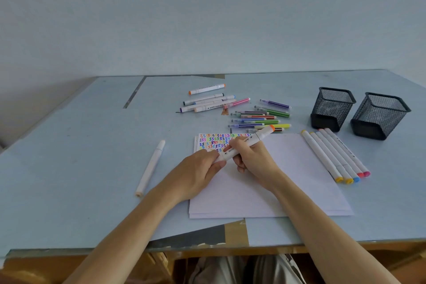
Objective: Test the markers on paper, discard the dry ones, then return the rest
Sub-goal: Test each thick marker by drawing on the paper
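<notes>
Head view shows both hands at frame centre gripping one white orange-capped marker (pixel 247 143): the left hand (pixel 198 173) pinches its lower end, the right hand (pixel 251 157) curls round its barrel. It hangs over white scribbled paper (pixel 288 168) on the pale blue tabletop (pixel 80 168), with loose markers (pixel 258 115) above and two black mesh cups (pixel 359 112) at upper right.

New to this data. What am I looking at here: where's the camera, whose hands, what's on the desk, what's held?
No robot: one head-worn camera looks down at a person's bare hands. The left hand and right hand both grip a white marker with an orange cap over a stack of white paper scribbled with colour tests. On the pale blue table lie thin coloured pens, white markers, one lone white marker and two black mesh pen holders.
</notes>
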